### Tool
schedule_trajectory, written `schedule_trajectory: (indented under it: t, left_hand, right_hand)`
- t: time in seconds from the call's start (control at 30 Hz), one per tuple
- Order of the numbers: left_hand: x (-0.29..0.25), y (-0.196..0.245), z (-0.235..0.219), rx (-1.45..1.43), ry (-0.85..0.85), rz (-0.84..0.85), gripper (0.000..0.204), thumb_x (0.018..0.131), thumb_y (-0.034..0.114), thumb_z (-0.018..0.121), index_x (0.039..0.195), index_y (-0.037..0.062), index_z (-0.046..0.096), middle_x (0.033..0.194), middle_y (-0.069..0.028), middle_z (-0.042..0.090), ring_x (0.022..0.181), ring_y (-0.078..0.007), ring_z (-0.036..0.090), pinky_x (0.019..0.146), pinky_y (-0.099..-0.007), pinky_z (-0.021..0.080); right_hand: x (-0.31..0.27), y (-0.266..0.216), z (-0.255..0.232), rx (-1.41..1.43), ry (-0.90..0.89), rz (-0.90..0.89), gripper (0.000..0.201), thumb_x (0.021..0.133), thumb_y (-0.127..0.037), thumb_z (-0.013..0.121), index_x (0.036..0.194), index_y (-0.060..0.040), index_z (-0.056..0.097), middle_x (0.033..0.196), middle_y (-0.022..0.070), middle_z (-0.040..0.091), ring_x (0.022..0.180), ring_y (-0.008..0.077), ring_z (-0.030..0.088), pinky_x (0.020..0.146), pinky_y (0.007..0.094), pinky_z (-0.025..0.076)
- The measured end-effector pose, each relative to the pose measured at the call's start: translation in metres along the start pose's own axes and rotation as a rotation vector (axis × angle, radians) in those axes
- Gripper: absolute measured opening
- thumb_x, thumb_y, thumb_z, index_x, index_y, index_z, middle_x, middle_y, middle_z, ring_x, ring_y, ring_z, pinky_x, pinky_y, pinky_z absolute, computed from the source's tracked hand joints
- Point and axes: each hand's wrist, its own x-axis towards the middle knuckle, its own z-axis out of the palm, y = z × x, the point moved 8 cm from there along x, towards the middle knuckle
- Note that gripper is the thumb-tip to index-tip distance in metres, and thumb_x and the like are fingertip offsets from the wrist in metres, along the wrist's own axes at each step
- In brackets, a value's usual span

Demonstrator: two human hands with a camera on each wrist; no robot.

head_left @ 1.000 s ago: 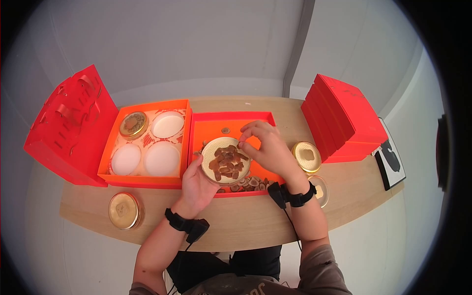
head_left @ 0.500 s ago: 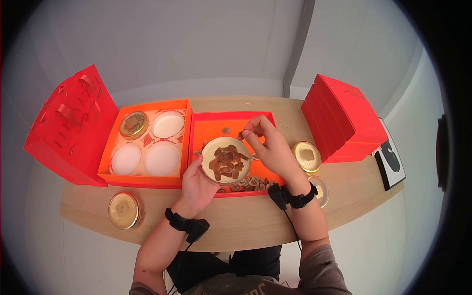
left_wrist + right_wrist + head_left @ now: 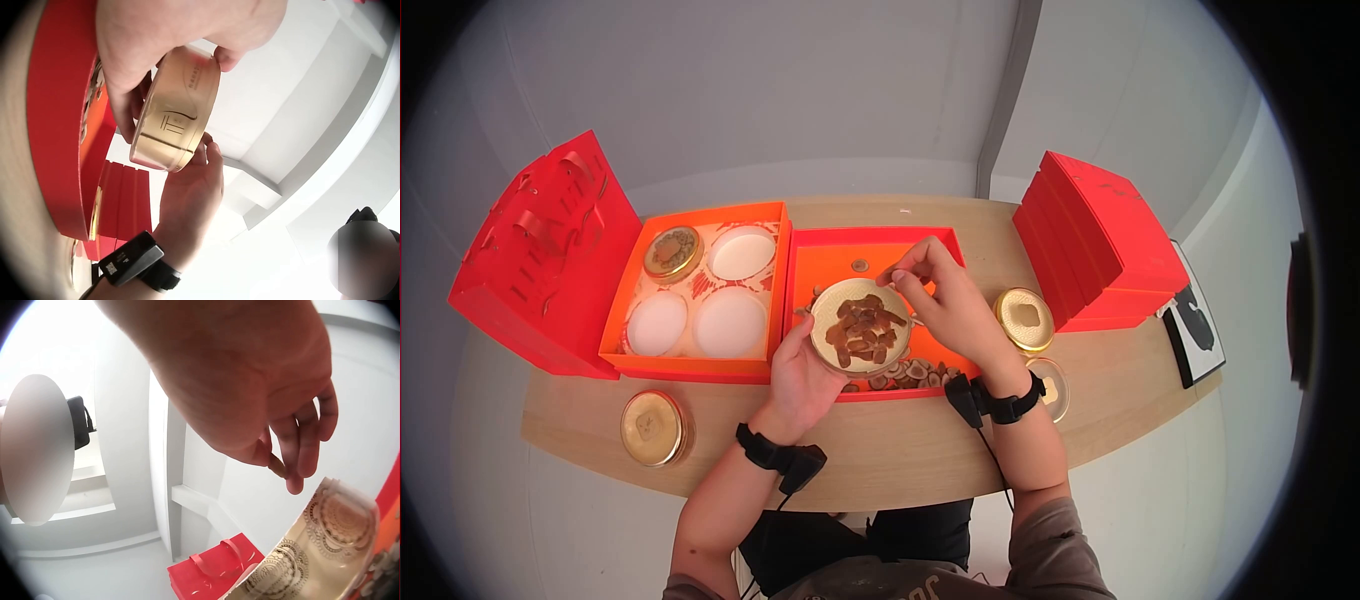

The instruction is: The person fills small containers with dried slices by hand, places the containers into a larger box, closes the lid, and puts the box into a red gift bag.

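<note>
Held in my left hand [image 3: 805,385] is a round jar [image 3: 178,106] with a gold label, its open mouth facing up. Brown dried slices [image 3: 862,330] lie heaped on its cream-coloured inside. The left fingers and thumb wrap the jar's side. Just beyond the far right rim, my right hand [image 3: 945,300] pinches a small brown slice [image 3: 277,465] between thumb and fingertips. Below both hands is a shallow red box tray [image 3: 825,240] with an orange inside. Round dried slices [image 3: 912,374] are piled along its near side, and a single round slice [image 3: 859,266] sits near its far side.
Left of the tray, an orange box [image 3: 775,370] has round recesses, one filled by a jar [image 3: 672,254]. Gold-lidded jar [image 3: 652,428] stands front left; gold lid [image 3: 1024,319] lies right. Red gift bag [image 3: 550,250] and stacked red boxes [image 3: 1100,240] flank the table.
My right hand has lifted from over the jar's right side to its far rim, with the slice between the fingertips. The left hand and jar stay in place.
</note>
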Motion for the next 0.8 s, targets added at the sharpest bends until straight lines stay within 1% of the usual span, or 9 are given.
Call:
schedule_trajectory:
  t: [0.2,0.27,0.4,0.47,0.53,0.57,0.8]
  left_hand:
    - [0.000,0.000,0.000,0.003,-0.005,-0.001,0.051,0.107,0.036,0.042,0.149,0.0064,0.043,0.153,-0.0130,0.047,0.142,-0.0312,0.044,0.116,-0.0572,0.035]
    - [0.001,0.000,-0.001,0.004,-0.007,-0.001,0.051,0.107,0.036,0.042,0.149,0.0063,0.043,0.153,-0.0131,0.047,0.142,-0.0313,0.044,0.116,-0.0573,0.035]
    - [0.001,-0.001,-0.003,0.003,-0.006,-0.002,0.052,0.107,0.037,0.042,0.149,0.0062,0.042,0.153,-0.0134,0.047,0.143,-0.0313,0.044,0.117,-0.0572,0.035]
    - [0.001,0.000,-0.002,0.007,-0.005,0.000,0.052,0.107,0.037,0.042,0.149,0.0062,0.042,0.154,-0.0135,0.047,0.143,-0.0313,0.044,0.117,-0.0569,0.034]
    - [0.000,0.000,0.002,-0.006,-0.031,-0.012,0.052,0.107,0.036,0.042,0.149,0.0061,0.040,0.154,-0.0132,0.046,0.144,-0.0292,0.043,0.118,-0.0532,0.035]
    - [0.000,0.000,0.002,-0.006,-0.031,-0.012,0.052,0.107,0.036,0.042,0.149,0.0061,0.040,0.154,-0.0132,0.046,0.144,-0.0292,0.043,0.118,-0.0532,0.035]
    - [-0.001,0.000,0.002,-0.007,-0.038,-0.013,0.052,0.107,0.037,0.042,0.150,0.0064,0.039,0.154,-0.0129,0.046,0.144,-0.0289,0.043,0.118,-0.0530,0.034]
  right_hand:
    - [0.000,0.001,0.001,0.004,-0.011,0.022,0.011,0.104,-0.011,0.055,0.105,-0.0024,0.049,0.104,0.0085,0.071,0.093,0.0142,0.063,0.081,0.0313,0.052]
    - [0.000,-0.001,0.000,-0.027,0.014,-0.042,0.015,0.101,-0.013,0.057,0.102,-0.0002,0.050,0.100,0.0123,0.071,0.097,0.0259,0.071,0.084,0.0367,0.056]
    - [-0.001,-0.009,-0.001,-0.083,0.024,-0.078,0.017,0.099,-0.014,0.062,0.101,-0.0005,0.052,0.100,0.0115,0.071,0.093,0.0243,0.070,0.082,0.0362,0.055]
    - [-0.002,-0.013,0.000,-0.142,0.020,-0.088,0.018,0.096,-0.015,0.066,0.100,-0.0009,0.056,0.099,0.0104,0.070,0.090,0.0226,0.068,0.081,0.0357,0.054]
    - [-0.001,-0.011,0.001,-0.136,0.016,-0.103,0.018,0.095,-0.015,0.068,0.100,-0.0010,0.058,0.098,0.0099,0.070,0.090,0.0221,0.068,0.081,0.0355,0.054]
    - [-0.001,-0.011,0.002,-0.131,0.012,-0.118,0.019,0.093,-0.015,0.070,0.099,-0.0010,0.060,0.098,0.0094,0.070,0.089,0.0215,0.067,0.082,0.0353,0.054]
    - [0.000,-0.010,0.003,-0.132,0.017,-0.154,0.018,0.090,-0.014,0.074,0.098,-0.0007,0.065,0.097,0.0092,0.069,0.088,0.0213,0.066,0.082,0.0349,0.054]
